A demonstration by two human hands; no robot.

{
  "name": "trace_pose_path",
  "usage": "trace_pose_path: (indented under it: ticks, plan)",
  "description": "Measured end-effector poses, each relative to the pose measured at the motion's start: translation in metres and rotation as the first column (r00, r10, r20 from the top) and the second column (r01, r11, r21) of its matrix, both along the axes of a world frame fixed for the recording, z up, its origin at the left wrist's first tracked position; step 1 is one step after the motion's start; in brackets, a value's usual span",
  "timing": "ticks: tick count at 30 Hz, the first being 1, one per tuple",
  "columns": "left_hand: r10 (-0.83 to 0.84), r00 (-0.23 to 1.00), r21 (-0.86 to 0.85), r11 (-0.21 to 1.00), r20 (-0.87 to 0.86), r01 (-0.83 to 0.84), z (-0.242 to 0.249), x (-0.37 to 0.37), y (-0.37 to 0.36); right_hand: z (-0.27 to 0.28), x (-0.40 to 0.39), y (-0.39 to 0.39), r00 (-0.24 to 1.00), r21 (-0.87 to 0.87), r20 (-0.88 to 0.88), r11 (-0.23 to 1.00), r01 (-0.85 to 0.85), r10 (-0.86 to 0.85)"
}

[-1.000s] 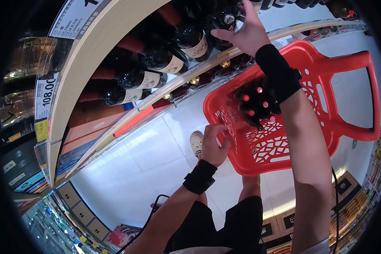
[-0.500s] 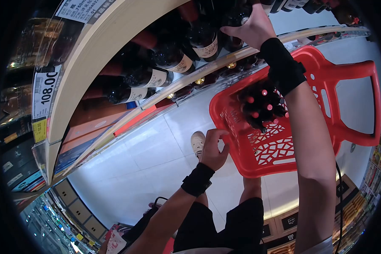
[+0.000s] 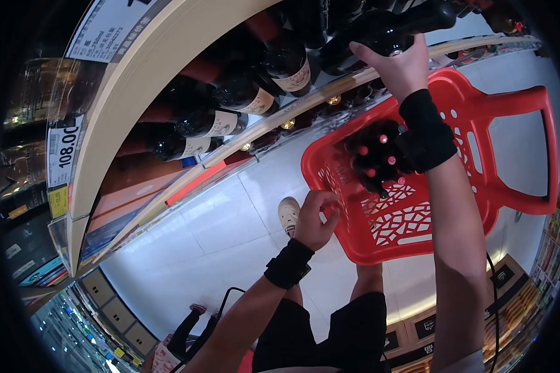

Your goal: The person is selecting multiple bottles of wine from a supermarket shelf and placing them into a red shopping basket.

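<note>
My right hand (image 3: 397, 67) is closed around a dark wine bottle (image 3: 386, 28) at the shelf's front edge. The bottle lies tilted, its neck pointing right; its label is not visible. My left hand (image 3: 316, 221) hangs beside the near-left rim of a red shopping basket (image 3: 353, 248), fingers loosely curled and thumb apart, with nothing visible in it. Several dark bottles with red tops (image 3: 379, 155) stand inside the basket, partly hidden by my right wrist. More wine bottles (image 3: 289, 71) with pale labels lie in a row on the shelf left of my right hand.
A wooden shelf edge (image 3: 274, 121) with a clear rail runs diagonally above the basket. The basket's red handle (image 3: 549, 149) extends right. A price tag (image 3: 63, 152) hangs at left. Light tiled floor (image 3: 193, 248) shows below, with my shoe (image 3: 288, 214) on it.
My right hand has moved right and slightly down, bringing the bottle out from the row towards the shelf's front, its neck now visible. My left hand stays in about the same place.
</note>
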State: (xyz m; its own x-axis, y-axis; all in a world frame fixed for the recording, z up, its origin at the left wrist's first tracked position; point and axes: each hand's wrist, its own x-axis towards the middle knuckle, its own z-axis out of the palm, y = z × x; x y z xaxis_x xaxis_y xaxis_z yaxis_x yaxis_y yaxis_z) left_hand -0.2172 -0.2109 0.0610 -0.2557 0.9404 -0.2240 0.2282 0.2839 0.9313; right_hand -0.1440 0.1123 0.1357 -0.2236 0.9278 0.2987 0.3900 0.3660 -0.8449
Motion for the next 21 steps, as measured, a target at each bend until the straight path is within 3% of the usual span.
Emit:
trace_pose_path:
  ticks: [2, 3, 6, 7, 9, 12, 15, 18, 19, 21]
  plan:
    - [0.036, 0.999, 0.038, 0.999, 0.014, -0.036, 0.005, 0.004, 0.013, 0.006, 0.017, -0.001, 0.996, -0.16, -0.05, 0.985, 0.069, -0.077]
    - [0.068, 0.997, 0.049, 0.996, 0.029, -0.069, 0.009, 0.008, 0.021, 0.017, 0.027, -0.003, 0.976, -0.24, -0.216, 0.97, -0.035, -0.018]
    - [0.134, 0.987, 0.057, 0.989, 0.085, -0.139, 0.024, 0.008, 0.047, 0.047, 0.048, -0.013, 0.961, -0.122, -0.256, 0.99, 0.071, -0.1]
    - [0.149, 0.987, 0.115, 0.981, 0.066, -0.156, 0.029, 0.001, 0.056, 0.049, 0.052, -0.015, 0.928, -0.2, -0.361, 0.98, 0.018, -0.091]
    - [0.2, 0.979, 0.15, 0.967, 0.049, -0.205, 0.046, -0.006, 0.074, 0.062, 0.065, -0.025, 0.931, -0.248, -0.338, 0.967, 0.055, -0.14]
    - [0.178, 0.98, 0.26, 0.954, -0.092, -0.149, 0.081, -0.002, 0.096, 0.087, 0.102, -0.042, 0.942, -0.381, -0.302, 0.924, 0.024, -0.148]
    - [0.101, 0.931, 0.354, 0.935, -0.35, 0.032, 0.107, 0.004, 0.115, 0.098, 0.123, -0.06, 0.948, -0.377, -0.296, 0.926, -0.004, -0.117]
    - [-0.121, 0.975, 0.219, 0.962, -0.186, 0.161, 0.134, 0.021, 0.125, 0.121, 0.148, -0.076, 0.936, -0.497, -0.341, 0.861, -0.105, -0.083]
    - [-0.173, 0.985, 0.208, 0.964, 0.017, 0.166, 0.125, 0.024, 0.126, 0.119, 0.151, -0.079, 0.905, -0.473, -0.421, 0.865, -0.165, -0.057]
    - [-0.199, 0.98, 0.113, 0.974, 0.021, 0.195, 0.135, 0.029, 0.119, 0.129, 0.154, -0.085, 0.898, -0.49, -0.435, 0.854, -0.175, -0.065]
